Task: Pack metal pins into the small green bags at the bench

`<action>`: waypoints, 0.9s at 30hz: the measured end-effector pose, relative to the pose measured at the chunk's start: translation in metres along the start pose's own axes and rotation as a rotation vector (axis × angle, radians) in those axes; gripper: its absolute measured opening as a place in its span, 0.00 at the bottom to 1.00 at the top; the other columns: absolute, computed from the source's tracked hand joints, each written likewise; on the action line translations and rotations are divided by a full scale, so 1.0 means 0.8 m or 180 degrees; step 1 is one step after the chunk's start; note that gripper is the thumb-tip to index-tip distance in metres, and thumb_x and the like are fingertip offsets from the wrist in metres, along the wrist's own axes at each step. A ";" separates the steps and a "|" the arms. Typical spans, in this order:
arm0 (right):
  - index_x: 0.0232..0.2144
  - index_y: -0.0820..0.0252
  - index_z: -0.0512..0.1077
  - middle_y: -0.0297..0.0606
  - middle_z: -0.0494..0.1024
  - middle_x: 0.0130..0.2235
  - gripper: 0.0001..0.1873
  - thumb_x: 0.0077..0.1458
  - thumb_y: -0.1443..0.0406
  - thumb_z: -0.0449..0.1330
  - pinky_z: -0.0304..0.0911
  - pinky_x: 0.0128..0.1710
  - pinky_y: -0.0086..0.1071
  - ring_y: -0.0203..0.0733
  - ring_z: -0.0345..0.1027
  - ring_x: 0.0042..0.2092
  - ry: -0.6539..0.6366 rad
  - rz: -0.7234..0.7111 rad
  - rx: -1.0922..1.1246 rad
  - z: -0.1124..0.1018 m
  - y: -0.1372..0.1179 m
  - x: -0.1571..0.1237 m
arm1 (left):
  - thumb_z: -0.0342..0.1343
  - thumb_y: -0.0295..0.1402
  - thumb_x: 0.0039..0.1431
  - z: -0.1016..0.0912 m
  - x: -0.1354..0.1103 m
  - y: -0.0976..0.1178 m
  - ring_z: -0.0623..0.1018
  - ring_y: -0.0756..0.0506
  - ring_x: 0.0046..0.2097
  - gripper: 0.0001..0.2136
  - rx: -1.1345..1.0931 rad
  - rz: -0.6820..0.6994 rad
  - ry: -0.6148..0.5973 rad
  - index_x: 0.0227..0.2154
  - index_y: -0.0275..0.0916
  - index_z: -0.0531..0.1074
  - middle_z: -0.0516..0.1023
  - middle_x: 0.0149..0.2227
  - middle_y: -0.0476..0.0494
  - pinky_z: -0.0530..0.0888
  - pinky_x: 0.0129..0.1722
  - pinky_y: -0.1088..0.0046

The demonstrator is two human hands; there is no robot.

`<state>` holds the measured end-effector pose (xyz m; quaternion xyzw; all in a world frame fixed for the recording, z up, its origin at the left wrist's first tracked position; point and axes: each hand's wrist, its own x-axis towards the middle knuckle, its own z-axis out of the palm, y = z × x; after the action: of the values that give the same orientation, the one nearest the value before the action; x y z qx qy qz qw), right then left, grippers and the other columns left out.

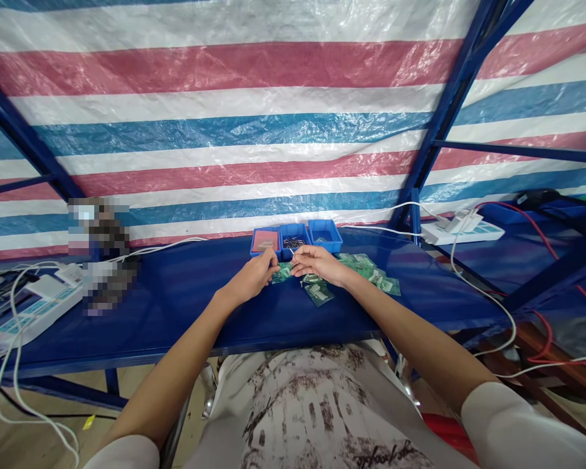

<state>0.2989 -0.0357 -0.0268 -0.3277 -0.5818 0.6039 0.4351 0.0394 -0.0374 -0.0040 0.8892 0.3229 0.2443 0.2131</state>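
Note:
Over the blue table [176, 286], my left hand [256, 272] is closed with thumb and fingertips pinched together. Whatever it may hold is too small to make out. Close beside it, my right hand [317, 262] pinches a thin, pale, pin-like piece [292, 253] that sticks up from its fingertips. Beneath and between the hands lies a small green-tinted plastic bag [282, 273]. Another clear bag [319, 294] with small parts in it rests just below my right hand. More green-tinted bags [366, 267] are heaped beyond my right wrist.
Behind the hands stand a blue bin with a reddish sheet [265, 240], a blue bin of small dark metal parts [294, 241] and a third blue bin [325, 234]. White power strips sit at left [39, 312] and right [461, 229], with loose cables. A striped tarp [254, 130] hangs behind.

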 end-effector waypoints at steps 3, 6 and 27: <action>0.36 0.60 0.77 0.40 0.84 0.35 0.22 0.55 0.49 0.76 0.81 0.47 0.40 0.47 0.84 0.40 0.0007 -0.0001 -0.0004 0.000 0.000 0.000 | 0.47 0.38 0.77 -0.001 -0.001 0.002 0.74 0.47 0.28 0.05 0.0184 0.0135 -0.0031 0.44 0.44 0.60 0.72 0.34 0.50 0.68 0.31 0.71; 0.36 0.60 0.77 0.41 0.84 0.36 0.22 0.54 0.49 0.76 0.81 0.46 0.39 0.47 0.84 0.40 -0.0011 -0.0004 0.0007 0.000 0.001 0.001 | 0.49 0.38 0.76 -0.003 -0.003 0.008 0.76 0.45 0.32 0.06 0.0489 0.0206 0.0012 0.48 0.43 0.62 0.75 0.38 0.47 0.69 0.34 0.69; 0.39 0.53 0.71 0.36 0.76 0.34 0.22 0.63 0.42 0.63 0.67 0.21 0.31 0.40 0.74 0.28 0.1619 -0.1074 -0.1308 -0.009 -0.001 0.002 | 0.51 0.35 0.74 -0.005 -0.003 0.008 0.79 0.35 0.57 0.13 0.1234 0.0283 0.0024 0.56 0.40 0.71 0.77 0.56 0.34 0.77 0.57 0.56</action>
<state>0.3050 -0.0310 -0.0269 -0.4474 -0.6100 0.2935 0.5844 0.0385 -0.0431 0.0016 0.9260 0.3251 0.1900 0.0257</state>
